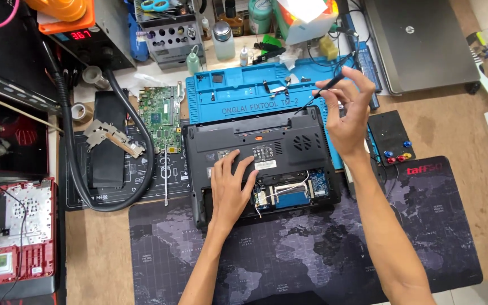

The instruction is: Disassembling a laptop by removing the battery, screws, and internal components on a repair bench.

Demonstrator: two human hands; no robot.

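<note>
A black laptop (278,141) lies upside down on a dark map-printed desk mat (334,248), with a cover off its near side so blue boards and wires (292,195) show. My left hand (230,183) rests flat on the laptop's underside, fingers spread next to a white label. My right hand (347,110) hovers over the laptop's far right corner and pinches a thin black screwdriver (326,90). The tool's tip points down toward the laptop's back edge.
A blue repair mat (238,99) lies behind the laptop. A green circuit board (161,113), a metal heat-sink piece (108,137) and a black hose (136,130) sit left. A red opened laptop (12,231) is far left, a grey closed laptop (419,42) far right.
</note>
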